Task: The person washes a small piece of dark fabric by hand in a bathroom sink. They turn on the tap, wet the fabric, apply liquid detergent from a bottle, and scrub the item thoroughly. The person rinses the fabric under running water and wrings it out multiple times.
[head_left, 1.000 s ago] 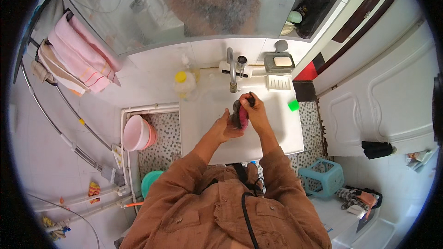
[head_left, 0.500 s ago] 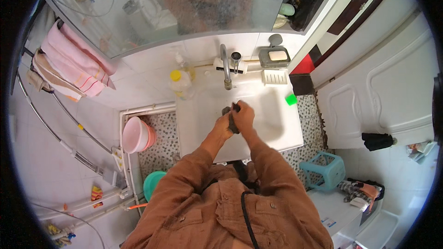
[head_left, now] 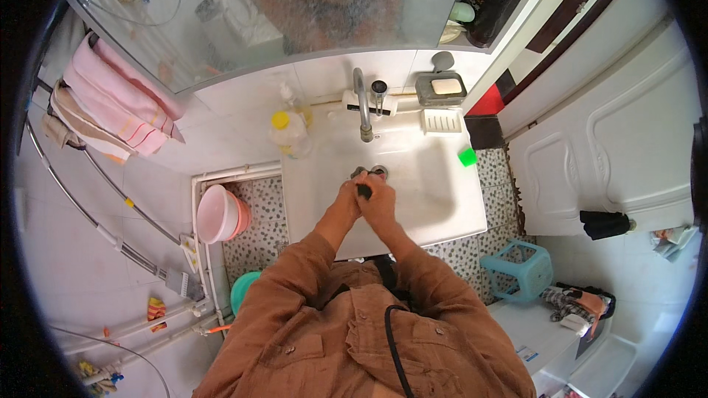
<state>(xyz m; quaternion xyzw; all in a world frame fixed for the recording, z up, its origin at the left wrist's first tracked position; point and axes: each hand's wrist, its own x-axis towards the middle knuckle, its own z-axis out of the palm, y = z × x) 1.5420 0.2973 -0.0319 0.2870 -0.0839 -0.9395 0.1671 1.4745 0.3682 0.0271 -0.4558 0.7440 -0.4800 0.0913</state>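
Note:
Over the white sink (head_left: 313,191) my two hands meet, both closed around a small dark grey cloth (head_left: 363,191). My left hand (head_left: 346,203) grips it from the left side. Close against it, my right hand (head_left: 380,203) has its fingers wrapped round the same cloth. Most of the cloth is hidden by the fingers, so its exact kind cannot be made out. Just beyond the hands lies the drain (head_left: 379,172). The curved metal faucet (head_left: 362,107) reaches over the basin from the back, with no visible stream of water.
A yellow-capped jug (head_left: 288,133) stands at the sink's back left. At the right rim are a white slotted soap dish (head_left: 442,121), a bar of soap (head_left: 445,86) in a grey holder and a green block (head_left: 467,157). A blue stool (head_left: 518,271) and pink basins (head_left: 218,214) flank the sink.
My hands have shifted slightly left and drawn tighter together over the cloth, so less of it shows. The drain, hidden before, is now visible beyond them.

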